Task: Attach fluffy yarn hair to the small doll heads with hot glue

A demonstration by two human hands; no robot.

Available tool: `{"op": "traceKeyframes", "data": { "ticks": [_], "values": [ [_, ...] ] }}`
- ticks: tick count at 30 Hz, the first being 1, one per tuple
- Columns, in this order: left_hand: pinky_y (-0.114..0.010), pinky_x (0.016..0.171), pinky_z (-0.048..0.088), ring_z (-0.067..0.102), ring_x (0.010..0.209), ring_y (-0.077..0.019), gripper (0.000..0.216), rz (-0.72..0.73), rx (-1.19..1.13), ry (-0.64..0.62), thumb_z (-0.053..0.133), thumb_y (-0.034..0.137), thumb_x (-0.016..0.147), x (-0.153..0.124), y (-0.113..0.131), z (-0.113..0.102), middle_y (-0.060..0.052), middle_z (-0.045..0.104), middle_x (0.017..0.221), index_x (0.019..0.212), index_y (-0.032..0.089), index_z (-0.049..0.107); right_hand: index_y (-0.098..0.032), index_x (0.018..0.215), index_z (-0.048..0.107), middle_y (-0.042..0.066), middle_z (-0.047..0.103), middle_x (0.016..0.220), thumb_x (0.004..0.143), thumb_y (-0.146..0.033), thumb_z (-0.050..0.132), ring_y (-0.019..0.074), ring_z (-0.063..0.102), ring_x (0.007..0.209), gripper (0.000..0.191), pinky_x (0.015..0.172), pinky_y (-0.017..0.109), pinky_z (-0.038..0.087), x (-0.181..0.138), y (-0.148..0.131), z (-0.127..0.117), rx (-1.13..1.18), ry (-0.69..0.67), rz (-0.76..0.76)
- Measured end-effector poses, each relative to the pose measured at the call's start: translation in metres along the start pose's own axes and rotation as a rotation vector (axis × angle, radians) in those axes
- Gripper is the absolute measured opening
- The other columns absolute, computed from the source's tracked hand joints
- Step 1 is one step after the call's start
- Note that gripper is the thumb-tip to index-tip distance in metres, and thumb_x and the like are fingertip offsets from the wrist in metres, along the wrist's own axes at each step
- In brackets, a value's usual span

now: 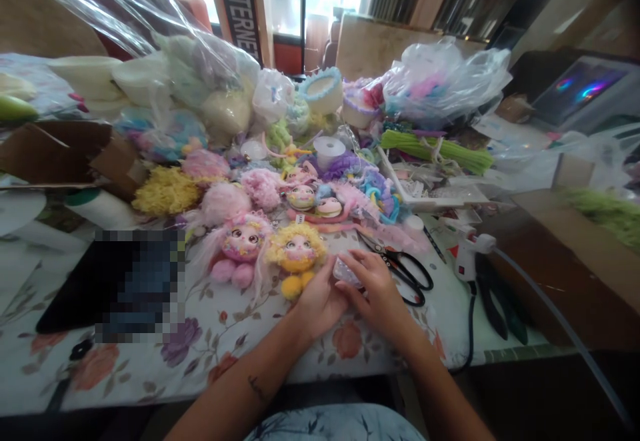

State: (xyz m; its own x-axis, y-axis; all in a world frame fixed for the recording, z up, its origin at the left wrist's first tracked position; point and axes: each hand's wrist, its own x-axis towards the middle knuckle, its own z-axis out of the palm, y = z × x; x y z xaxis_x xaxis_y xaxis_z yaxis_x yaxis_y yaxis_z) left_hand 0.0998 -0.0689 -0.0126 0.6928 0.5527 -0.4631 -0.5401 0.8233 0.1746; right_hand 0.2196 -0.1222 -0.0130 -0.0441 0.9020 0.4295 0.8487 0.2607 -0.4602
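Between my hands is a small clear plastic box [346, 272], whose contents are too small to make out. My left hand [323, 298] is closed on its left side, and my right hand [373, 284] has its fingers on it from the right. Just left of my hands lies a doll with curly yellow hair [296, 254] and yellow pompom feet. Beside it is a pink doll [243, 241] with long pale hair and pink pompoms. Black-handled scissors [411, 271] rest right of my right hand.
A white glue gun [467, 258] and dark-handled pliers [500, 304] lie at the right, near a cardboard box [560, 261]. A dark, partly blurred-out device [75, 288] lies left. Behind are yellow yarn [167, 188], a ribbon spool [329, 151], a white tray [430, 191] and plastic bags [435, 88].
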Motion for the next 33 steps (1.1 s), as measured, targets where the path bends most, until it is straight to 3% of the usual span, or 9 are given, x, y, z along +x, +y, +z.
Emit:
{"op": "traceKeyframes", "data": {
  "ticks": [3,7,14,20,23,33],
  "values": [
    [-0.024,0.064,0.050,0.061,0.063,-0.0122,0.036,-0.025,0.001,-0.039,0.036,0.035,0.099,0.002,-0.001,-0.003,-0.003,0.060,0.068,0.079,0.014,0.057,-0.020,0.127,0.055,0.015,0.056,0.122,0.091,-0.031,0.054,0.0280,0.053,0.114,0.037,0.095,0.048,0.046,0.004,0.007,-0.010,-0.028,0.079,0.029],
    [-0.026,0.064,0.050,0.061,0.061,-0.0135,0.038,-0.051,0.021,-0.054,0.034,0.038,0.099,0.002,-0.002,-0.004,-0.001,0.055,0.062,0.077,0.015,0.056,-0.019,0.124,0.057,0.015,0.059,0.120,0.091,-0.032,0.055,0.0286,0.054,0.112,0.036,0.093,0.048,0.046,0.008,0.009,-0.016,-0.068,0.024,-0.040],
    [-0.020,0.059,0.050,0.063,0.066,-0.0111,0.042,-0.053,0.017,0.006,0.030,0.036,0.101,-0.002,0.001,0.003,-0.007,0.066,0.083,0.097,0.010,0.063,-0.019,0.126,0.058,0.015,0.059,0.120,0.091,-0.038,0.055,0.0287,0.052,0.108,0.040,0.092,0.047,0.044,0.003,-0.002,-0.006,-0.190,-0.013,-0.163],
    [-0.022,0.086,0.051,0.064,0.100,-0.0168,0.043,-0.043,0.049,0.054,0.032,0.037,0.100,-0.007,-0.001,0.005,-0.009,0.068,0.095,0.095,0.012,0.066,-0.019,0.131,0.056,0.018,0.057,0.116,0.095,-0.039,0.045,0.0295,0.050,0.108,0.043,0.095,0.052,0.040,-0.001,-0.009,0.009,-0.311,0.045,-0.216],
    [-0.024,0.092,0.050,0.063,0.104,-0.0178,0.042,-0.024,0.054,0.046,0.032,0.035,0.100,-0.007,-0.003,0.004,-0.010,0.069,0.096,0.092,0.013,0.066,-0.016,0.127,0.059,0.018,0.056,0.116,0.094,-0.032,0.048,0.0294,0.049,0.108,0.038,0.096,0.051,0.042,-0.003,-0.010,0.015,-0.297,0.098,-0.226],
    [-0.022,0.081,0.053,0.065,0.095,-0.0163,0.034,0.022,0.043,0.072,0.038,0.032,0.098,-0.004,-0.006,-0.005,-0.008,0.068,0.091,0.092,0.013,0.065,-0.014,0.123,0.060,0.019,0.056,0.118,0.094,-0.029,0.046,0.0307,0.049,0.108,0.036,0.094,0.052,0.045,-0.007,-0.010,0.026,-0.192,0.163,-0.215]
  ]
}}
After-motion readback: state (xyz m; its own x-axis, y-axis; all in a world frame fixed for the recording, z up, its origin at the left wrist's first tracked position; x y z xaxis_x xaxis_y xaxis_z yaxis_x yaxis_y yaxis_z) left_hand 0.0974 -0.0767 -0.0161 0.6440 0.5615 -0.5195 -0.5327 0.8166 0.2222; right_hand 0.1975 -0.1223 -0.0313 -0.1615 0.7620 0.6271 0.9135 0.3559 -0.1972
